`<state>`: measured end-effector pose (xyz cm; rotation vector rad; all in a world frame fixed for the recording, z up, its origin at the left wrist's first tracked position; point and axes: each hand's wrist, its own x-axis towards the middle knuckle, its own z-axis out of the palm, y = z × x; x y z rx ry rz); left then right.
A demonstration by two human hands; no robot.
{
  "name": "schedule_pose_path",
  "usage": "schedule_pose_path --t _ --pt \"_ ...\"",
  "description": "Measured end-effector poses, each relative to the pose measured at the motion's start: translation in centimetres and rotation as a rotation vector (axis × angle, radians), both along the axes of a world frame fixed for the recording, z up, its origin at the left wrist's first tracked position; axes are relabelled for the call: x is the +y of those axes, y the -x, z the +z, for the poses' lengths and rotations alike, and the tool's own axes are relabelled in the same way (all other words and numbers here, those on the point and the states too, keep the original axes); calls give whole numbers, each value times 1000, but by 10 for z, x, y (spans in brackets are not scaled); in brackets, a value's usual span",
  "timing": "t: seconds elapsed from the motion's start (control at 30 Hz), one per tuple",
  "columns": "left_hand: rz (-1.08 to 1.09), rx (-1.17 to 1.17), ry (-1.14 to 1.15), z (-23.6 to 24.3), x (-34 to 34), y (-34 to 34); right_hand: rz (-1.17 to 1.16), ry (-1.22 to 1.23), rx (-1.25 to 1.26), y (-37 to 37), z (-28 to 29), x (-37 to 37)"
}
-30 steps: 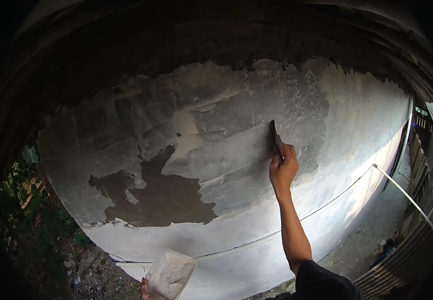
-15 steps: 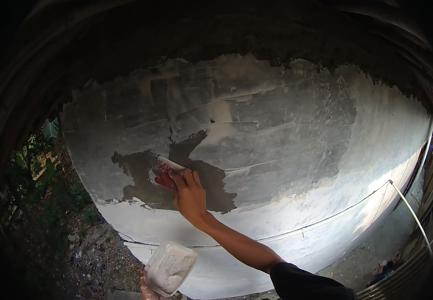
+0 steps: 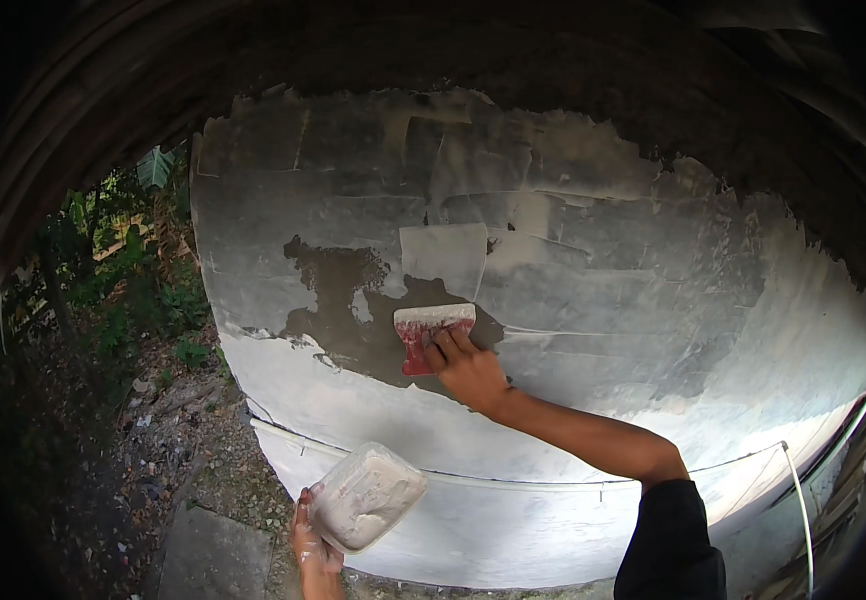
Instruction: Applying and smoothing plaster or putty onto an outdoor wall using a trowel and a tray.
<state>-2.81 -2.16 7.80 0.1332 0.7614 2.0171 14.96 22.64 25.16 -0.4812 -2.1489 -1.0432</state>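
Note:
My right hand (image 3: 471, 372) is closed around a red putty knife (image 3: 417, 352) whose wide blade is coated in white putty. The blade lies against a bare dark grey patch of the wall (image 3: 353, 325). Just above it is a freshly spread light rectangle of putty (image 3: 443, 258). Low and to the left, my left hand (image 3: 315, 540) grips a whitish rectangular plastic tub (image 3: 371, 500) by its side, tilted so that the putty inside shows. White smears cover the fingers of that hand.
A thin white pipe (image 3: 513, 485) runs along the lower wall and bends down at the right. Left of the wall are plants (image 3: 153, 290) and stony, littered ground (image 3: 153, 440), with a concrete slab (image 3: 215, 555) at the bottom. Dark roofing hangs overhead.
The putty knife has turned so its blade edge faces up, and a light strip of putty now covers part of the dark patch. The tub has come further into view.

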Motion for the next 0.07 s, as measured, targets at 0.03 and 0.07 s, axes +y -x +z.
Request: schedule_pose_path --t 0.03,0.07 --pt "0 14 -21 3 4 -3 8 1 -7 -2 -14 -3" --pt "8 9 -19 2 3 -7 56 103 -14 -4 -27 -5"
